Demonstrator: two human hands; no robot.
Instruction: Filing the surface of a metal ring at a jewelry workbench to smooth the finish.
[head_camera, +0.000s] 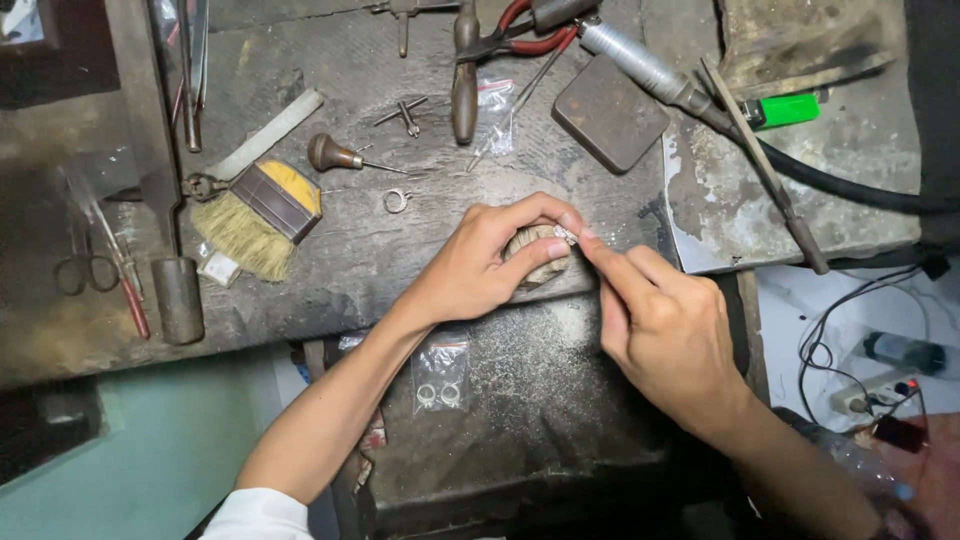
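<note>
My left hand rests on the worn workbench and wraps around a rounded wooden peg at the bench's front edge. Between its thumb and forefinger sits a small silvery piece, pressed against the top of the peg. My right hand comes in from the lower right, and its forefinger and thumb tips pinch the same small silvery piece. Whether a fine tool is in the right hand I cannot tell.
A yellow-handled brush, a wooden-handled graver, a small ring, red-handled pliers, a flat dark block, a rotary handpiece with hose and a green lighter lie on the bench. A small bag with two rings lies below.
</note>
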